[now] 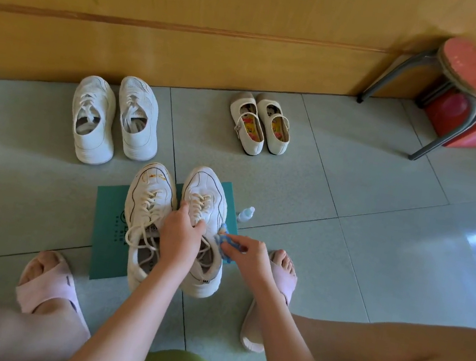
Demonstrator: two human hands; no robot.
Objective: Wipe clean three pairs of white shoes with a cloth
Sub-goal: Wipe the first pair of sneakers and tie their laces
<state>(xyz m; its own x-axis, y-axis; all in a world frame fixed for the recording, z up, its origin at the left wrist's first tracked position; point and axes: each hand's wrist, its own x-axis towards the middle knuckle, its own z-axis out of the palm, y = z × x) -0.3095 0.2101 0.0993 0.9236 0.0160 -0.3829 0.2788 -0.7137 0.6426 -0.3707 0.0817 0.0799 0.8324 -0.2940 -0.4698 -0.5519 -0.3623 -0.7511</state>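
Lower centre of frame, on the green mat [108,222]: right-hand sneaker [206,206], long axis toe-up in frame. Left hand [181,233] curled over its laces, steadying. Right hand [245,251] pinching blue cloth [225,242] against the shoe's right flank; wiping side nearest that hand.

White sneakers [173,226] on green mat [108,222], blue patterned cloth [225,242], pink slippers [48,284], grey tiles.
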